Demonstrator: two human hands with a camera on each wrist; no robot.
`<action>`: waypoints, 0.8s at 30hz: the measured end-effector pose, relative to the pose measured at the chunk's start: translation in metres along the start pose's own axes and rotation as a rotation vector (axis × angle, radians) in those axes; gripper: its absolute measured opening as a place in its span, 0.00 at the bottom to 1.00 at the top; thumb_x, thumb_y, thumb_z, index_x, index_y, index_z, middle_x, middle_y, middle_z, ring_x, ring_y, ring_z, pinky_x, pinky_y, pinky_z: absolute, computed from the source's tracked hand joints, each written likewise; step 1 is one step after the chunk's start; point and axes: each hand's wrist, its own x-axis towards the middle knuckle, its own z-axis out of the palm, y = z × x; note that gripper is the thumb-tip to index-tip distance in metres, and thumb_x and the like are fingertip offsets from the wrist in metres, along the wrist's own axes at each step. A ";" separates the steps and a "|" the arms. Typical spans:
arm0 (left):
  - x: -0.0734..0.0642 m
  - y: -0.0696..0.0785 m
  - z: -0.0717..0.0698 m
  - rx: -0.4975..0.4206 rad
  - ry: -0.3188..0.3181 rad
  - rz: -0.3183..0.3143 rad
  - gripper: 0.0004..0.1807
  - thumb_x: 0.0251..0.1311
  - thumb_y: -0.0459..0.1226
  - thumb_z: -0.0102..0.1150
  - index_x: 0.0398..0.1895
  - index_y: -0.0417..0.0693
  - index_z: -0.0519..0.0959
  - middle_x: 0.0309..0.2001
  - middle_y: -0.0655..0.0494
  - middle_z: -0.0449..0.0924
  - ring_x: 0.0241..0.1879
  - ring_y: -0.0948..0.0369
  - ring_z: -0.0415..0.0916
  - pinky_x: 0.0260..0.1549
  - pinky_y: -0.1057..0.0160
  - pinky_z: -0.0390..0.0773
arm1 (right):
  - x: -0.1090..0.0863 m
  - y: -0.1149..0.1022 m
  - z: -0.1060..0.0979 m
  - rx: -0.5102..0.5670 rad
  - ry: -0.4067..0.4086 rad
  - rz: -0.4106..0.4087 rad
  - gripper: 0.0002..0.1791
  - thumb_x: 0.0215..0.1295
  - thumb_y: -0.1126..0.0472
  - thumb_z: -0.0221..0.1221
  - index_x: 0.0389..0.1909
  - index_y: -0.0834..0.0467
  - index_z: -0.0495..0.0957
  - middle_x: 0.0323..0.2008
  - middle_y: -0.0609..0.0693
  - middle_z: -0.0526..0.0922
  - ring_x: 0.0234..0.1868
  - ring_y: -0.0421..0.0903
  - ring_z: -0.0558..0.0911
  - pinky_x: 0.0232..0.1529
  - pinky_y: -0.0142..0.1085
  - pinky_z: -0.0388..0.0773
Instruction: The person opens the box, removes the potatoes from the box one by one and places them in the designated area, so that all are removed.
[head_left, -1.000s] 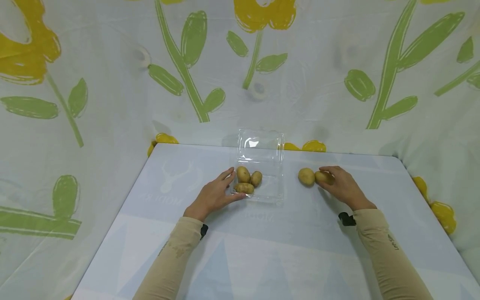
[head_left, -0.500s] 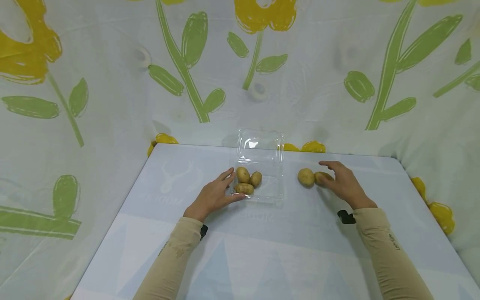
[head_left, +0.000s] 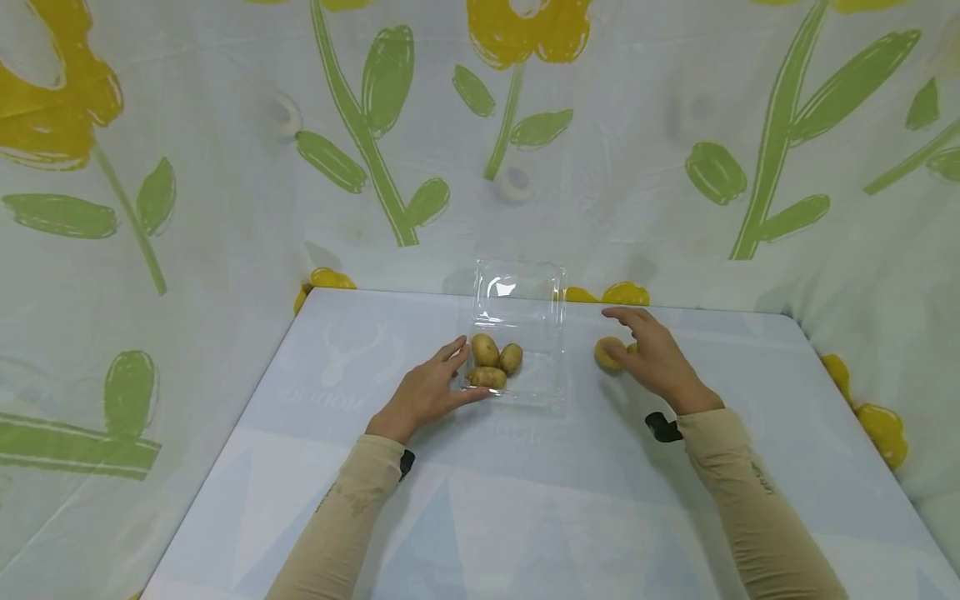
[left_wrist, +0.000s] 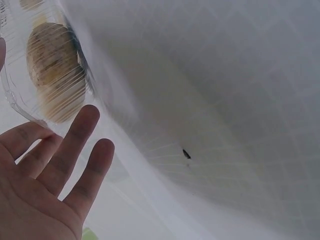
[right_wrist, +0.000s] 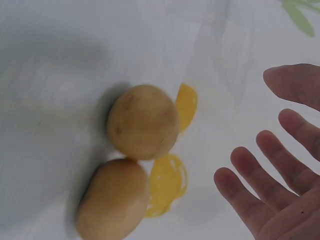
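Observation:
A clear plastic clamshell box stands with its lid raised, holding three potatoes in its left half. At its front left corner my left hand touches the box, thumb along the front edge and fingers by the left side. The left wrist view shows these fingers mostly extended, beside a potato seen through the plastic. Right of the box, my right hand hovers with spread fingers and nothing in them. Near it lie a round potato and a longer potato, touching; the hand mostly hides the longer one in the head view.
The pale printed table meets a white flowered curtain along its back edge. The raised lid stands close to that curtain. Dark wrist straps show at both sleeves.
My right hand has let go of the longer potato and moved left, towards the round one. Both loose potatoes stay on the table. The left hand and box have not visibly moved.

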 end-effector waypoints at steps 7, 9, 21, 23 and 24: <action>0.000 0.000 -0.001 0.006 0.000 -0.001 0.53 0.59 0.67 0.60 0.78 0.43 0.61 0.79 0.55 0.54 0.70 0.48 0.67 0.60 0.45 0.75 | 0.010 -0.017 0.014 0.039 -0.009 -0.007 0.30 0.69 0.61 0.65 0.70 0.59 0.70 0.68 0.58 0.70 0.65 0.60 0.72 0.63 0.57 0.71; -0.001 0.000 -0.001 0.008 0.004 0.003 0.53 0.59 0.67 0.60 0.77 0.43 0.61 0.79 0.54 0.54 0.69 0.48 0.68 0.60 0.45 0.75 | 0.013 -0.023 0.018 0.034 -0.016 -0.001 0.30 0.68 0.60 0.65 0.70 0.58 0.70 0.68 0.57 0.71 0.64 0.59 0.73 0.61 0.56 0.74; -0.001 0.000 0.001 0.009 0.010 -0.003 0.53 0.59 0.68 0.60 0.77 0.43 0.61 0.79 0.55 0.54 0.69 0.49 0.68 0.60 0.46 0.75 | 0.026 -0.042 0.044 0.054 -0.013 -0.121 0.30 0.68 0.61 0.66 0.69 0.58 0.70 0.66 0.56 0.73 0.62 0.56 0.74 0.58 0.51 0.76; 0.000 0.000 0.001 0.010 0.012 -0.002 0.53 0.59 0.68 0.59 0.77 0.43 0.61 0.79 0.55 0.54 0.70 0.49 0.68 0.61 0.46 0.74 | 0.026 -0.043 0.048 0.059 -0.014 -0.141 0.30 0.67 0.62 0.66 0.69 0.58 0.70 0.65 0.57 0.73 0.61 0.57 0.75 0.58 0.51 0.76; 0.000 0.000 0.001 0.011 0.012 -0.004 0.53 0.59 0.68 0.59 0.77 0.43 0.61 0.79 0.55 0.54 0.70 0.49 0.68 0.61 0.46 0.74 | 0.027 -0.044 0.051 0.062 -0.016 -0.149 0.30 0.67 0.62 0.67 0.69 0.59 0.71 0.65 0.57 0.74 0.61 0.57 0.75 0.58 0.51 0.76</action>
